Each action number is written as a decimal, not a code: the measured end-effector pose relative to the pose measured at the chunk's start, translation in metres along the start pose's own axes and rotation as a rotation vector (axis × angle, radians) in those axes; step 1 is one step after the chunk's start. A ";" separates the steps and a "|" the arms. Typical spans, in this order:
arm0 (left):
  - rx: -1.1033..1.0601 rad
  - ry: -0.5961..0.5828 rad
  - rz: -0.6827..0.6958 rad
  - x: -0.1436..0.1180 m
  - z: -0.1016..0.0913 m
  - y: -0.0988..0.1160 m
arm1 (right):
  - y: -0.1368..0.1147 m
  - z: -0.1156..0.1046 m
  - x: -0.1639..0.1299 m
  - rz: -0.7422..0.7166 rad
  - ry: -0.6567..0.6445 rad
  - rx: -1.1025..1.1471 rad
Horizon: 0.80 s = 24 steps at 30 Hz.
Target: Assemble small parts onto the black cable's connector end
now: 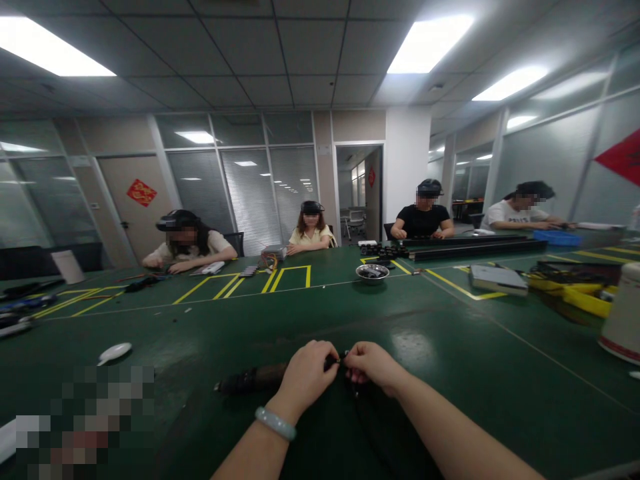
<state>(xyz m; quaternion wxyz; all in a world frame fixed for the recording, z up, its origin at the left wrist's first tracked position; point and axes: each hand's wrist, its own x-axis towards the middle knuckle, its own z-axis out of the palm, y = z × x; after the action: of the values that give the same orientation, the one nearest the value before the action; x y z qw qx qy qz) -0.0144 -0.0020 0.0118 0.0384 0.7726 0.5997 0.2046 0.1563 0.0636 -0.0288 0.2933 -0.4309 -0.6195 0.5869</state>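
A dark, cylindrical electric screwdriver point(257, 378) lies across the green table with its narrow metal tip to the left. My left hand point(311, 370) is closed over its right end, and a short dark piece shows past the fingertips. Close beside it, my right hand point(373, 367) pinches a small dark connector with a thin black cable point(357, 390) hanging from it. The fingertips of both hands nearly meet. Whether the connector touches the screwdriver's end cannot be made out.
A white spoon-shaped item point(116, 352) lies to the left. Farther off stand a metal bowl point(373, 273) of small dark parts, a white-grey box point(499, 279), a yellow tray point(590, 300) and a cylindrical container point(623, 313). Several people sit across the table point(240, 327).
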 end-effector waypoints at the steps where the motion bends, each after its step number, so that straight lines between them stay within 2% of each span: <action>1: 0.000 0.005 0.002 0.000 0.001 -0.001 | 0.001 0.000 0.001 -0.009 -0.006 -0.036; 9: -0.010 0.012 -0.026 0.000 0.000 -0.001 | 0.008 -0.006 0.006 -0.155 0.014 -0.308; 18: 0.034 -0.007 0.001 -0.001 -0.001 0.005 | -0.005 -0.012 -0.005 -0.309 0.071 -0.632; 21: 0.030 -0.021 -0.001 -0.002 -0.001 0.005 | -0.002 -0.012 -0.002 -0.313 0.080 -0.610; 24: 0.024 -0.023 0.012 -0.001 -0.001 0.004 | 0.002 -0.010 0.002 -0.259 0.073 -0.504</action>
<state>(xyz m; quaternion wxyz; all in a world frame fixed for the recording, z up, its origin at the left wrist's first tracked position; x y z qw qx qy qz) -0.0108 -0.0046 0.0134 0.0351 0.7789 0.5970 0.1887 0.1644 0.0703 -0.0302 0.2717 -0.4285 -0.7846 0.3563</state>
